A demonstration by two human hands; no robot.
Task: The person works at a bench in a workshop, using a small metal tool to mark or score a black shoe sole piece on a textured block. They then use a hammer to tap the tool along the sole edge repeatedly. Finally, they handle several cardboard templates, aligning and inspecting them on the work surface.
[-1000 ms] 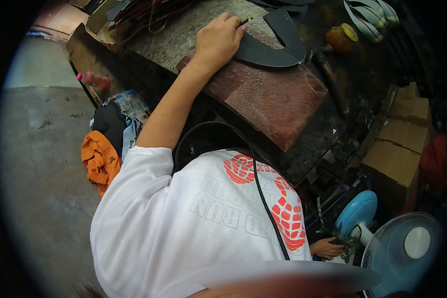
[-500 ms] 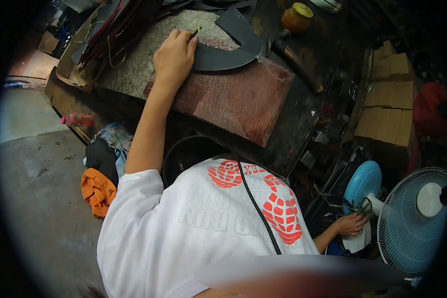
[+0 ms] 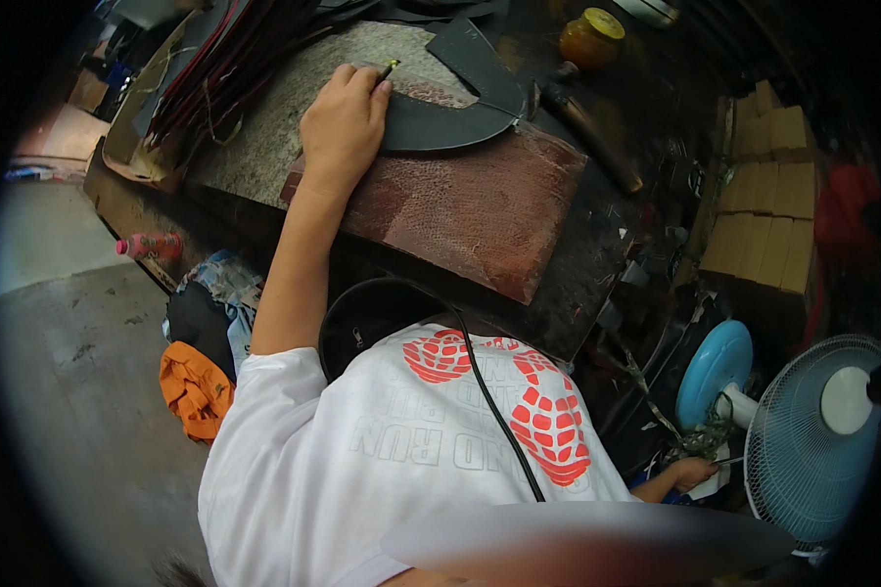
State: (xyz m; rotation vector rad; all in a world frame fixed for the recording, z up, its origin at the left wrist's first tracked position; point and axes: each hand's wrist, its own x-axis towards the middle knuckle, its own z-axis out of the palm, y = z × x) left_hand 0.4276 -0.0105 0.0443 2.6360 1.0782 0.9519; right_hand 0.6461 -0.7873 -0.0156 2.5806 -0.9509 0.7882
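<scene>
My left hand (image 3: 343, 132) is closed around a thin dark pen-like tool (image 3: 388, 71) with a yellowish end. It rests on one arm of a dark grey U-shaped piece (image 3: 450, 130), which looks like a shoe upper with a seam at its curve. Beneath that piece lies a worn reddish-brown board (image 3: 460, 210). Far to the right and low, my right hand (image 3: 693, 474) is beside the fan, its fingers closed. A thin dark line runs out from them, but what they hold is too small to make out.
A hammer (image 3: 592, 132) and a yellow-lidded jar (image 3: 591, 39) are on the bench's right. Stacked dark, red-edged sheets (image 3: 225, 68) fill the far left. At the right are a blue fan (image 3: 812, 440) and cardboard boxes (image 3: 764, 196). A pink bottle (image 3: 150, 246) is by the left edge.
My right hand has moved down and slightly left, away from the green strands at the fan's stand. The left hand stays on the grey piece; the view has shifted slightly.
</scene>
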